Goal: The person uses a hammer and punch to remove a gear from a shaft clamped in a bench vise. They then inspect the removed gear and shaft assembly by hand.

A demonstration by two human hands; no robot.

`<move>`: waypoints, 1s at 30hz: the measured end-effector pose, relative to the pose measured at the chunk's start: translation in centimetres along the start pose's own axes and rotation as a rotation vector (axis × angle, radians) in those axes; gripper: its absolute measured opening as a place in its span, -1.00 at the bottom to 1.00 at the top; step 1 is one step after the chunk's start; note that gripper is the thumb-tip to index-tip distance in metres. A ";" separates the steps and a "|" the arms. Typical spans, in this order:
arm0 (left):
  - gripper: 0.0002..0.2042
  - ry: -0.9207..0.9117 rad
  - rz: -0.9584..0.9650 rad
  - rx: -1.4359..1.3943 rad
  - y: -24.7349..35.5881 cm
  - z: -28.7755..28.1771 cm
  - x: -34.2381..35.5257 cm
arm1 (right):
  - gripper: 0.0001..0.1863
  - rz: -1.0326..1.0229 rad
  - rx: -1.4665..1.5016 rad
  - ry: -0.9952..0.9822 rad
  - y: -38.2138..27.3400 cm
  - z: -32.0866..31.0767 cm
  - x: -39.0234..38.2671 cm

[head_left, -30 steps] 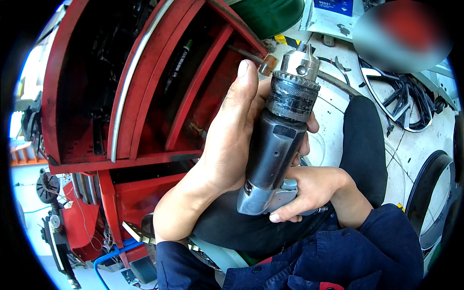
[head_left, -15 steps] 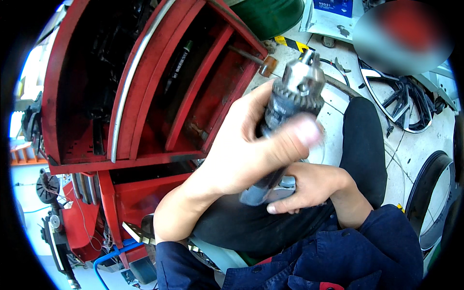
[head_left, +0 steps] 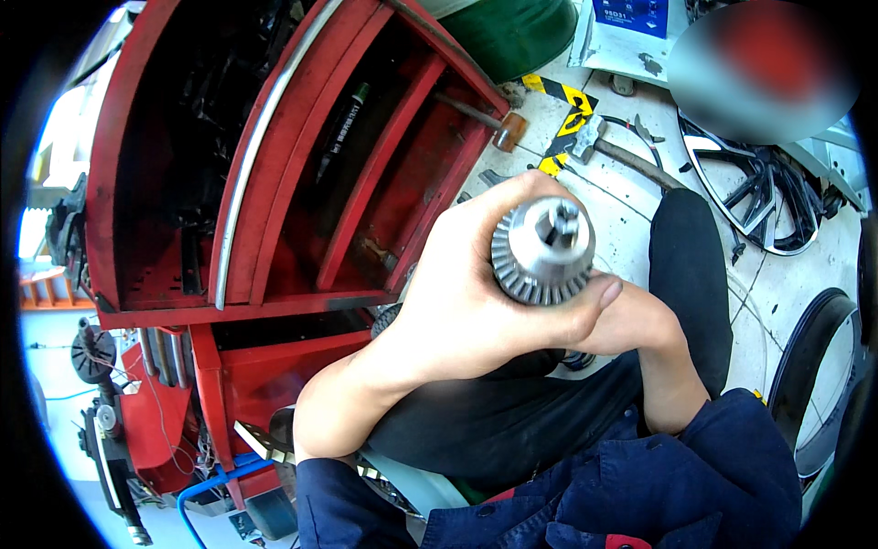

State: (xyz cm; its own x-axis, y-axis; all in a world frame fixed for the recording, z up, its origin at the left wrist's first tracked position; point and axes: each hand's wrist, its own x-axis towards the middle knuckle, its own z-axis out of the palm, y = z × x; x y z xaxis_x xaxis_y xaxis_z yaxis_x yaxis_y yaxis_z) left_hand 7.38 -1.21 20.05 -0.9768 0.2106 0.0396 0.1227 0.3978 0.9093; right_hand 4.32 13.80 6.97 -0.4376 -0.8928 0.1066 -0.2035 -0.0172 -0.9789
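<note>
My left hand [head_left: 457, 302] is wrapped round a drill [head_left: 544, 252] just behind its toothed metal chuck. The chuck points up toward me, and its jaws hold no bit that I can see. My left thumb lies across the near side of the drill. Behind and to the right of it, my right hand [head_left: 636, 320] is against the drill's lower part, its fingers hidden by the left hand. The drill's body is also mostly covered. Both hands are above my black-trousered lap.
At the left stands a red tool cabinet [head_left: 274, 311] with open compartments. A mallet [head_left: 509, 131] with an amber head sticks out of it. On the tiled floor lie a hammer [head_left: 631, 163], pliers [head_left: 646, 130] and a wheel rim [head_left: 777, 197]. A green drum [head_left: 512, 41] is at the far side.
The drill has tipped so its chuck faces up toward me, and it sits lower. My right hand has moved up and right, its fingers now out of sight behind my left.
</note>
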 end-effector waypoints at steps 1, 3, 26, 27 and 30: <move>-0.72 0.021 -0.037 0.002 0.3 0.2 0.0 | -0.54 0.000 0.034 -0.043 0.2 0.2 0.0; -0.72 0.095 -0.138 -0.059 1.1 0.4 0.1 | -0.52 -0.004 0.103 -0.133 0.6 1.1 0.3; -0.74 -0.016 0.039 0.021 0.4 0.2 -0.4 | -0.62 0.030 0.054 0.054 -0.1 0.6 0.2; -0.74 -0.045 0.077 0.021 0.2 0.2 -0.4 | -0.62 0.007 0.063 0.085 -0.1 0.3 0.2; -0.71 -0.157 0.280 -0.001 -0.8 -0.1 0.0 | -0.63 -0.075 -0.003 0.193 -0.3 -0.4 -0.2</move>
State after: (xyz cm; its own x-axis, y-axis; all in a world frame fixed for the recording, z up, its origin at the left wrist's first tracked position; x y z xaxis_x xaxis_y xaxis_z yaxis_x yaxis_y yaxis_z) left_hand 7.25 -1.61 19.38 -0.8659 0.4472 0.2243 0.3831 0.3043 0.8722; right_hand 4.12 14.15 7.27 -0.5810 -0.7861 0.2109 -0.2445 -0.0787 -0.9665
